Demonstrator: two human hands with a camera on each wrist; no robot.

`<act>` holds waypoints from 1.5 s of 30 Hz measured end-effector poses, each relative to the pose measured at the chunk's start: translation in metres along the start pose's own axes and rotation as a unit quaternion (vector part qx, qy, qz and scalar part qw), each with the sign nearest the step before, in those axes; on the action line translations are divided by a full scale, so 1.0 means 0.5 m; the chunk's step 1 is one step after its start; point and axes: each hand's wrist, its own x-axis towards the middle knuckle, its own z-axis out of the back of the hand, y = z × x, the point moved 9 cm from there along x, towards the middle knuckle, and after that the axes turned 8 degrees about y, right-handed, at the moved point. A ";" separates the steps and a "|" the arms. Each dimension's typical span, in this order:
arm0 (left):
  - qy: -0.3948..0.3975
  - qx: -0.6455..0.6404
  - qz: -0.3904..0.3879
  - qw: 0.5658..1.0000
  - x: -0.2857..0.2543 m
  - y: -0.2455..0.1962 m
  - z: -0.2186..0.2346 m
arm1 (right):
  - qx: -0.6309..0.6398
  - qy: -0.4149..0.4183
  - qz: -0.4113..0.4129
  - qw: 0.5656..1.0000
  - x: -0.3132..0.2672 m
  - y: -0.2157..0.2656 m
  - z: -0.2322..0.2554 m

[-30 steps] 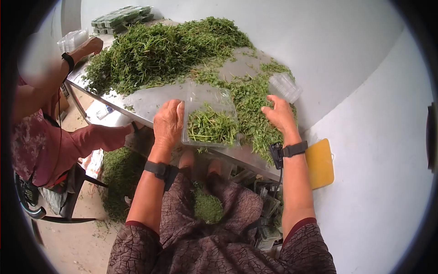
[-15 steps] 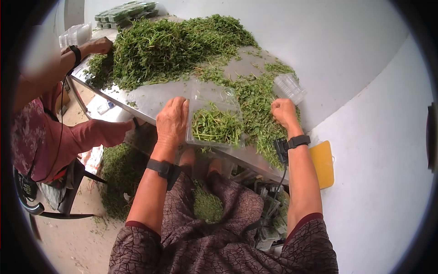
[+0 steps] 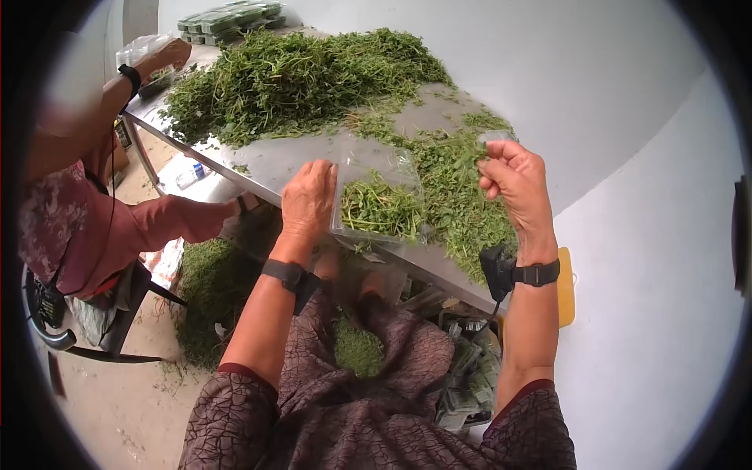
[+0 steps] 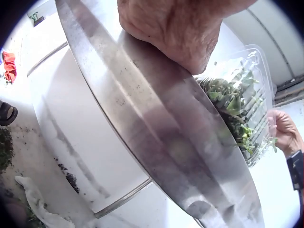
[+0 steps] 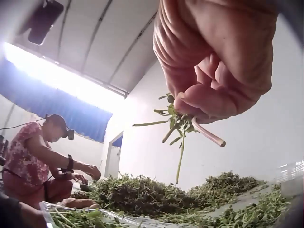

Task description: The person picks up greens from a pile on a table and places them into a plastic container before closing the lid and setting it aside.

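Note:
My left hand (image 3: 308,200) grips the left side of a clear plastic container (image 3: 338,213) near the table's front edge. Leafy green sprigs (image 3: 381,207) fill its base, and its transparent lid (image 3: 377,155) stands open at the back. To the right, my right hand (image 3: 518,178) is raised above the loose greens (image 3: 450,184). Its thumb and fingers pinch a few green sprigs (image 5: 176,121), whose cut stems hang below in the right wrist view. Seen from the left wrist, the container (image 4: 267,71) sits just beyond the left hand.
A large heap of greens (image 3: 298,82) covers the back of the metal table (image 3: 286,149). Stacked filled containers (image 3: 227,22) stand at the far left. Another person (image 5: 35,156) sits at the left side. A yellow board (image 3: 565,290) leans at the right wall.
My right hand reached down into the loose greens, then rose with a few sprigs pinched in its fingers. The left hand stays at the container. The other person's hand moved at the heap.

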 end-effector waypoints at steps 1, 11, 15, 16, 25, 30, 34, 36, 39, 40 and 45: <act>0.011 -0.003 0.004 1.000 0.001 0.001 -0.003 | 0.000 0.028 0.007 1.000 -0.002 0.002 -0.028; 0.015 -0.001 0.006 1.000 0.001 0.002 -0.004 | -0.079 0.017 -0.027 0.996 -0.060 -0.078 -0.067; 0.011 0.010 0.002 1.000 0.001 0.000 -0.004 | -0.085 0.051 -0.046 0.994 -0.089 -0.115 -0.086; 0.008 0.015 0.000 1.000 0.001 -0.001 -0.004 | -0.080 0.065 -0.045 0.994 -0.092 -0.129 -0.093; 0.012 0.018 -0.011 1.000 0.002 0.002 -0.006 | -0.087 0.044 -0.033 0.995 -0.093 -0.156 -0.119; 0.012 0.001 -0.002 1.000 0.002 0.002 -0.004 | -0.149 0.004 -0.028 0.988 -0.098 -0.116 -0.124; 0.011 -0.009 -0.011 1.000 0.002 0.002 -0.005 | -0.337 -0.043 0.055 0.939 -0.110 -0.041 -0.151; 0.011 -0.005 -0.010 1.000 0.001 0.001 -0.004 | -0.399 -0.039 0.054 0.915 -0.114 -0.033 -0.166; 0.013 -0.006 -0.005 1.000 0.001 0.002 -0.004 | -0.414 -0.039 0.122 0.901 -0.124 -0.019 -0.185; 0.012 -0.001 -0.009 1.000 0.001 0.001 -0.003 | -0.400 -0.058 0.138 0.904 -0.128 -0.015 -0.181; 0.034 -0.001 0.004 0.999 -0.001 0.002 -0.009 | -0.340 -0.099 0.127 0.927 -0.146 -0.038 -0.155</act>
